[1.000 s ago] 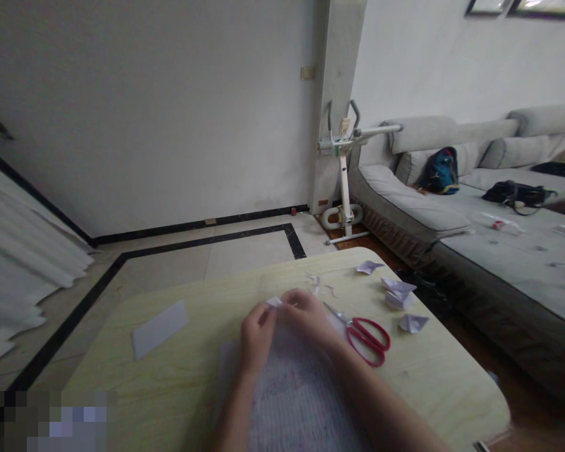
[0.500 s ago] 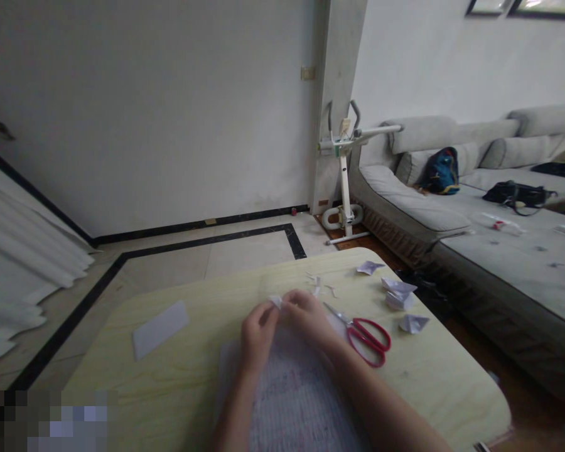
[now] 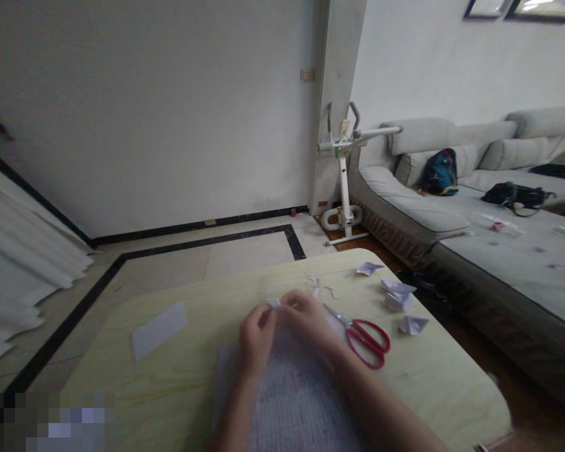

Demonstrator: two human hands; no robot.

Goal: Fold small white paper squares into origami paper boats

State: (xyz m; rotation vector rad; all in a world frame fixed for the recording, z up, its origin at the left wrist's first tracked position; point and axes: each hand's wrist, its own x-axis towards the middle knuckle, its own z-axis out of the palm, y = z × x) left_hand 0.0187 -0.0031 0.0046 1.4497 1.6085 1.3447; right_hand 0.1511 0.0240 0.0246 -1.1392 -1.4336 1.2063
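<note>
Between my two hands is a small folded piece of white paper (image 3: 274, 302), pinched at the fingertips. My left hand (image 3: 257, 331) is closed on its left side, and my right hand (image 3: 307, 315) is closed on its right side; part of the paper is hidden by the fingers. Under my forearms lies a large sheet covered in writing (image 3: 296, 402). To the right of my right hand rest scissors with red handles (image 3: 368, 342), blades pointing up-left. Thin paper scraps (image 3: 317, 285) lie just beyond my right hand.
Several folded paper pieces (image 3: 398, 295) sit along the right edge of the wooden table (image 3: 169, 402). A blank paper strip (image 3: 159, 331) lies at the left. Beyond the table stand an exercise machine (image 3: 343, 176) and a grey sofa (image 3: 414, 210) with bags on it.
The paper at my fingertips has turned slightly and now shows a flatter top edge. Both hands stay in nearly the same place.
</note>
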